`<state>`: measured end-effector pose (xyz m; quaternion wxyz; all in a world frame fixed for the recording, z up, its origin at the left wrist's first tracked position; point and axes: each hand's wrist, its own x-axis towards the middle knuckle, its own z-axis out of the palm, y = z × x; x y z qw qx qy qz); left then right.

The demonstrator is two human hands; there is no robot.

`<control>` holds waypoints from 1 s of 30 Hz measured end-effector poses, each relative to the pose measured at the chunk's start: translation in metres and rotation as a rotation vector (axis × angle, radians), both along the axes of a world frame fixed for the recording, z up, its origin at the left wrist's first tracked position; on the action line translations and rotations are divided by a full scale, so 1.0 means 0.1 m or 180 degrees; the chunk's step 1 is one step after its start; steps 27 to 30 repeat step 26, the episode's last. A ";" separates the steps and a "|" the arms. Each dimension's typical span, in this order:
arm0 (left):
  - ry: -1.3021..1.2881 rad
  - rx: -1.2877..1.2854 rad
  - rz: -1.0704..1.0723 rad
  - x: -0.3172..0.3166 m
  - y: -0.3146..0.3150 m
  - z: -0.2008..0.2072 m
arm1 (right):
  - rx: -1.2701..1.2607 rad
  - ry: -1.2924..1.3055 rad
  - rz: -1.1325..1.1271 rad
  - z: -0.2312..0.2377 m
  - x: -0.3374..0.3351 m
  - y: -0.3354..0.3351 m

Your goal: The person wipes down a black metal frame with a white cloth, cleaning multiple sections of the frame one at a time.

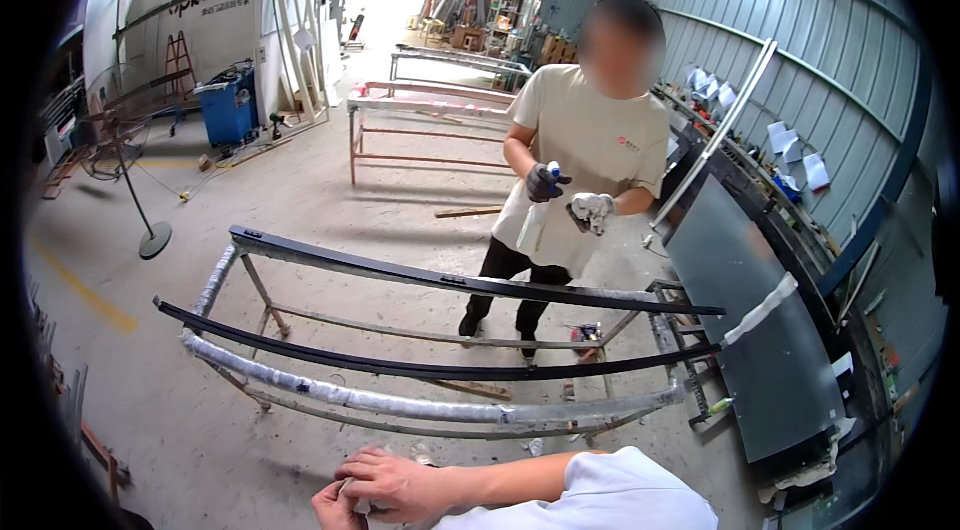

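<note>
At the lower edge my right hand point(395, 482) and my left hand point(335, 510) meet, fingers bent and pressed together. A small whitish scrap point(350, 498) shows between them; its kind is too small to make out. Much of the left hand is cut off by the lower edge. Beyond my hands, two long black profiles lie across a metal trestle frame: the far profile point(450, 282) and the near profile point(400, 367). Clear plastic film point(340, 396) wraps the frame's near rail.
Across the frame stands a co-worker point(590, 140) in gloves, holding a slim bottle with a blue top point(552, 170) and a white rag point(592, 210). A dark flat panel point(750, 320) leans at the right. A blue bin point(228, 108) and a stand with a round base point(155, 240) are at left.
</note>
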<state>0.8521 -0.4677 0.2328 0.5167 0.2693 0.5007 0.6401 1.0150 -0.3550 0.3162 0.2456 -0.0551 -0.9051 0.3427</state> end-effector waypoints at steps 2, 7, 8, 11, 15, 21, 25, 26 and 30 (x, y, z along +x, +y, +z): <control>-0.0530 -0.0142 0.0080 -0.06 0.05 0.09 | 0.0094 -0.0064 0.0068 -0.10 -0.13 0.08; -0.0825 -0.0344 0.0812 -0.23 0.10 0.27 | -0.0198 -0.0082 0.0791 -0.38 -0.55 0.43; -0.1186 -0.0346 0.1074 -0.25 0.22 0.32 | -0.0083 0.0093 0.0667 -0.48 -0.61 0.54; -0.1543 -0.0538 0.1157 -0.37 0.53 0.25 | -0.0079 0.0130 0.0530 -0.52 -0.67 0.90; -0.1431 -0.0987 0.1129 -0.38 1.01 0.29 | -0.0458 0.0254 0.0216 -0.57 -0.70 1.34; -0.1171 -0.1819 0.0358 -0.44 1.70 -0.03 | -0.0270 0.0215 -0.0338 -1.06 -0.61 1.81; 0.0281 -0.1814 -0.0304 -0.84 2.03 -0.77 | -0.0053 -0.0274 -0.1635 -1.62 -0.36 2.31; 0.0560 -0.1848 -0.0345 -1.02 2.17 -0.89 | -0.0083 -0.0359 -0.1697 -1.66 -0.32 2.34; 0.0560 -0.1848 -0.0345 -1.02 2.17 -0.89 | -0.0083 -0.0359 -0.1697 -1.66 -0.32 2.34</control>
